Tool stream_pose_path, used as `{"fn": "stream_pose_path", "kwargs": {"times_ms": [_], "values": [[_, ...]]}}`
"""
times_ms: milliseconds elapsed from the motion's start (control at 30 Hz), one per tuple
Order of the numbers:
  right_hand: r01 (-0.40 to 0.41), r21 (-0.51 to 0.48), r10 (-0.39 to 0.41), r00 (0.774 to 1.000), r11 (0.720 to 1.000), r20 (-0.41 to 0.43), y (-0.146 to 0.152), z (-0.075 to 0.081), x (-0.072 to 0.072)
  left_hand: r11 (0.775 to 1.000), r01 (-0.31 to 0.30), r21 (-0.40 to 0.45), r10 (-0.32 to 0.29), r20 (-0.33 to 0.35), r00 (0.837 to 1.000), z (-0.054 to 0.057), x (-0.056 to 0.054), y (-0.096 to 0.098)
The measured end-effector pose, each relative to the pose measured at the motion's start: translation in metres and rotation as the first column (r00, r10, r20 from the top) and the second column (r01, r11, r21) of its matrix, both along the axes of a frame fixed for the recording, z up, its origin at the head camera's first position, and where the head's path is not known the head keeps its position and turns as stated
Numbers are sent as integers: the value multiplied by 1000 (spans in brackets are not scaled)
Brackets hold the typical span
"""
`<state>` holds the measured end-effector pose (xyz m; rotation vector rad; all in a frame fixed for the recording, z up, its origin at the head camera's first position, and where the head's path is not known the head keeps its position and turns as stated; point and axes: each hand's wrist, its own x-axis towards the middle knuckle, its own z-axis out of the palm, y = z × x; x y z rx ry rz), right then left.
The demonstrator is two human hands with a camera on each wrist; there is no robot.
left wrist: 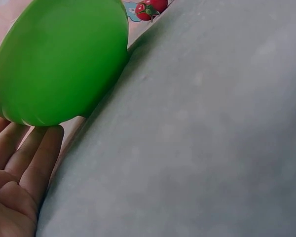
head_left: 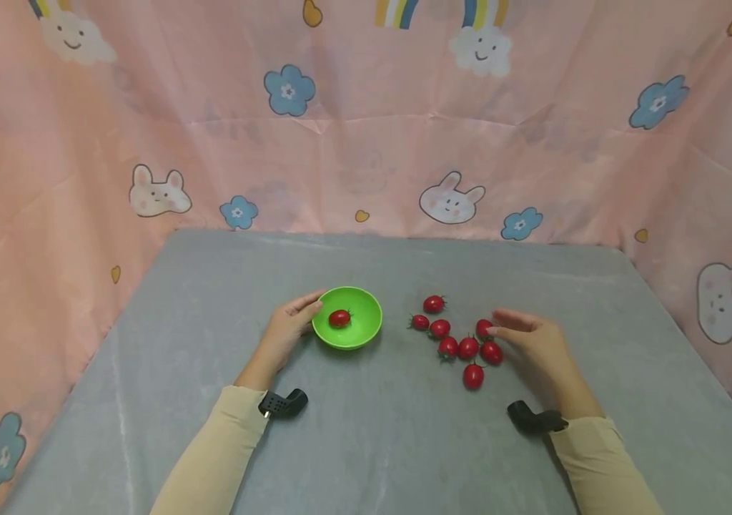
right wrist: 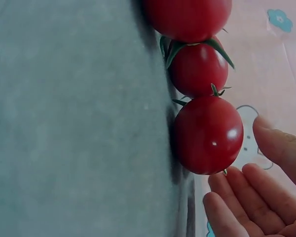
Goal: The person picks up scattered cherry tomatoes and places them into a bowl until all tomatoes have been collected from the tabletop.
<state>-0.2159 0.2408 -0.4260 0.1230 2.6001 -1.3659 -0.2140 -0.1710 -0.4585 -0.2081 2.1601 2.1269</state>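
A green bowl (head_left: 358, 330) stands left of the middle of the table, with one cherry tomato (head_left: 339, 318) inside. My left hand (head_left: 285, 331) holds it at its left side, thumb at the rim. In the left wrist view, the extended fingers (left wrist: 42, 160) touch the outside of the bowl (left wrist: 64, 59). To the right lie several red cherry tomatoes (head_left: 468, 347) with green stems. My right hand (head_left: 536, 341) is at their right edge, thumb and fingers spread apart beside the rightmost far tomato (head_left: 483, 327). In the right wrist view, the fingers (right wrist: 259, 197) curve loosely behind a tomato (right wrist: 209, 136).
The grey table (head_left: 366, 443) carries the bowl and the loose tomatoes. Pink cloth (head_left: 366, 150) printed with rabbits, flowers and clouds hangs around its back and sides. A black wrist device (head_left: 285, 404) sits on the left wrist, another (head_left: 533, 418) on the right.
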Motion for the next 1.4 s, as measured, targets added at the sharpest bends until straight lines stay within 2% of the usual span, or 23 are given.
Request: {"fn": "stream_pose_path", "kwargs": {"times_ms": [400, 667, 900, 1133, 1400], "values": [[-52, -4, 52, 998, 999, 46, 3, -4, -6, 1000, 0, -13, 0, 1, 1000, 0, 1, 1], [-45, 20, 44, 997, 999, 58, 3, -6, -6, 1000, 3, 6, -3, -11, 1000, 0, 2, 2], [-34, 4, 34, 998, 999, 55, 1, -8, -6, 1000, 3, 14, -3, -3, 1000, -2, 1, 1], [-34, 0, 34, 998, 999, 56, 0, -7, -7, 1000, 15, 12, -15, -10, 1000, -1, 2, 2], [-70, 24, 69, 995, 997, 66, -4, -3, -12, 1000, 11, 20, -10, -13, 1000, 0, 2, 1]]}}
